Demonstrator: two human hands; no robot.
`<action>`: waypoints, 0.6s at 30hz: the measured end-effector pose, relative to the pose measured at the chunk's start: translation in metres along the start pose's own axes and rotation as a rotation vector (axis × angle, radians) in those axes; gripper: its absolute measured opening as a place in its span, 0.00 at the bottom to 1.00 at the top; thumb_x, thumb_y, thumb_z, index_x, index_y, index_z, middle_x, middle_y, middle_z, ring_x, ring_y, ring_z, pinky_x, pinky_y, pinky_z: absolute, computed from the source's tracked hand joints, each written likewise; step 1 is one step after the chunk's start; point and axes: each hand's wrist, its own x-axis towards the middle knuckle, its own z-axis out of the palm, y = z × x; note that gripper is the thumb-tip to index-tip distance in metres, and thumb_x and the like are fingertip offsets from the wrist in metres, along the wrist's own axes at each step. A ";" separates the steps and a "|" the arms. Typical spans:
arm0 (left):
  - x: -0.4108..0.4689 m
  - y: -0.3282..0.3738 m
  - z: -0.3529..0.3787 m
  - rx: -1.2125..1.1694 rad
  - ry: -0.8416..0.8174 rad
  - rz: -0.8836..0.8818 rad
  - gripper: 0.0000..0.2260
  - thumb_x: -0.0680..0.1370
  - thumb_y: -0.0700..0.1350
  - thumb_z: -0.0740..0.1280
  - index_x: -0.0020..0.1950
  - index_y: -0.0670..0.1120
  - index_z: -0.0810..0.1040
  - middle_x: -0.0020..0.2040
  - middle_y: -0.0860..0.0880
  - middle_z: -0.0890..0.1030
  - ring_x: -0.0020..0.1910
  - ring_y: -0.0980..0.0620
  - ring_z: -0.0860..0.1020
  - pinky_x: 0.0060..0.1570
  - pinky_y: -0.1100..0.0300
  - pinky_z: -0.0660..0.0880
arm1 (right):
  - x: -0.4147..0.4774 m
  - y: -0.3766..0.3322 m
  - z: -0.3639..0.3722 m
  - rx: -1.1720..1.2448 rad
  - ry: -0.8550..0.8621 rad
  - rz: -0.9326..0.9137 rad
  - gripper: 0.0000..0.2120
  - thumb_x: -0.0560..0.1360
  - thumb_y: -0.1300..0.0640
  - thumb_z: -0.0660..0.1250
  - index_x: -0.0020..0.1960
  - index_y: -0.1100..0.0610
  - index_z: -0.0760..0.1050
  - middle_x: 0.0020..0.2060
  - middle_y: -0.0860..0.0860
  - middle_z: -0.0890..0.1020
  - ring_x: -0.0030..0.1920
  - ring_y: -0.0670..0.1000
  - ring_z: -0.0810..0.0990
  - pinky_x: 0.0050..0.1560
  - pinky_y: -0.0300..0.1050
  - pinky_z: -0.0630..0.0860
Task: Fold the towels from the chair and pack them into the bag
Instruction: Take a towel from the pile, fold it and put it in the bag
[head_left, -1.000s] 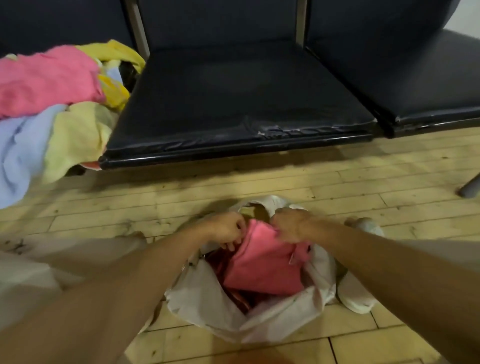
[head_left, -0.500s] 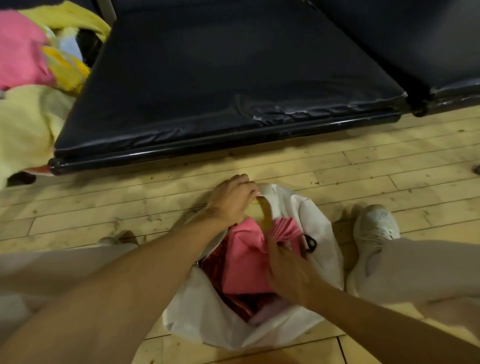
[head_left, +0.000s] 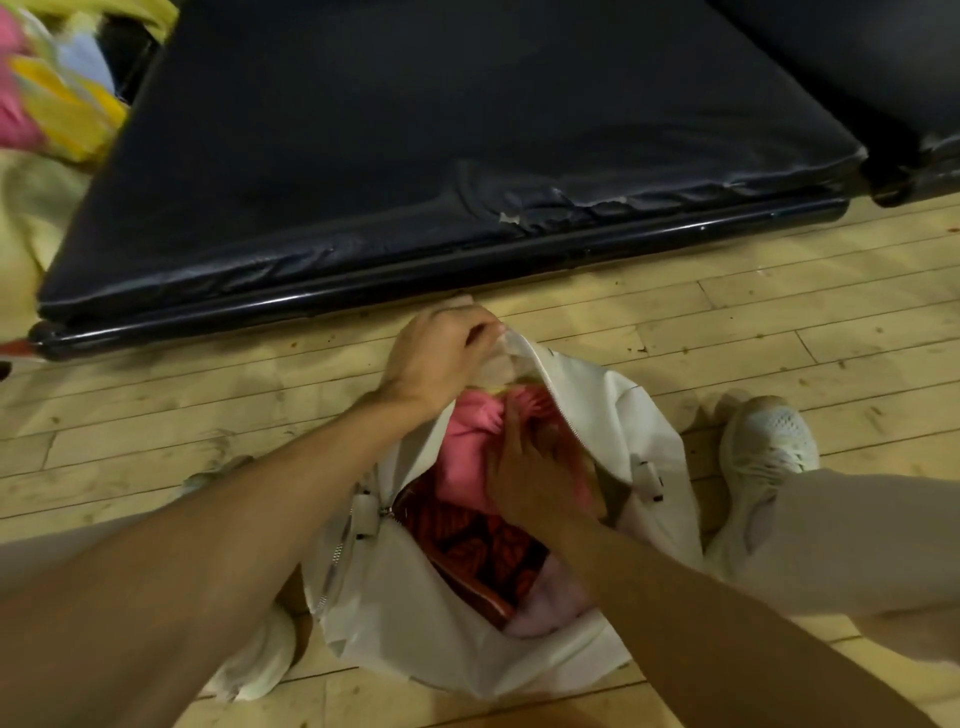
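A white zip bag (head_left: 613, 415) lies open on the wooden floor between my feet. My left hand (head_left: 441, 358) grips the far end of its rim and holds the opening wide. A folded pink towel (head_left: 465, 447) sits inside, on top of a red patterned lining and a pale pink cloth. My right hand (head_left: 535, 467) is inside the bag, pressing down on the pink towel; its fingertips are hidden in the folds. A pile of loose towels (head_left: 57, 93), pink, yellow, blue and cream, lies on the chair at the far left.
A black padded chair seat (head_left: 441, 140) fills the upper half, with a second seat (head_left: 883, 62) at the right. My white shoe (head_left: 763, 457) stands right of the bag, and pale trouser legs frame the lower corners.
The view has tilted down and closer. My right hand went from the towel's top edge into the bag and pushed the towel deeper. My left hand shifted to the bag's far rim.
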 end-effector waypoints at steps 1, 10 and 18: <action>0.000 -0.001 -0.001 0.008 -0.029 0.002 0.09 0.79 0.47 0.65 0.50 0.45 0.84 0.45 0.49 0.80 0.45 0.50 0.78 0.46 0.49 0.75 | 0.002 -0.002 -0.001 0.018 0.051 0.026 0.39 0.72 0.45 0.32 0.79 0.63 0.41 0.64 0.63 0.75 0.56 0.62 0.79 0.56 0.55 0.74; -0.001 -0.004 0.010 -0.082 -0.111 -0.100 0.07 0.77 0.49 0.68 0.46 0.49 0.84 0.43 0.50 0.80 0.43 0.51 0.78 0.46 0.48 0.75 | -0.041 -0.006 -0.002 0.089 0.037 -0.265 0.35 0.78 0.34 0.34 0.76 0.50 0.59 0.75 0.51 0.65 0.75 0.54 0.62 0.72 0.64 0.59; -0.018 0.003 0.001 -0.107 -0.149 -0.084 0.08 0.77 0.48 0.67 0.49 0.47 0.84 0.42 0.51 0.79 0.43 0.52 0.77 0.47 0.48 0.75 | -0.005 -0.016 -0.001 -0.071 -0.024 -0.184 0.28 0.78 0.38 0.44 0.74 0.48 0.58 0.71 0.51 0.67 0.69 0.60 0.68 0.66 0.63 0.65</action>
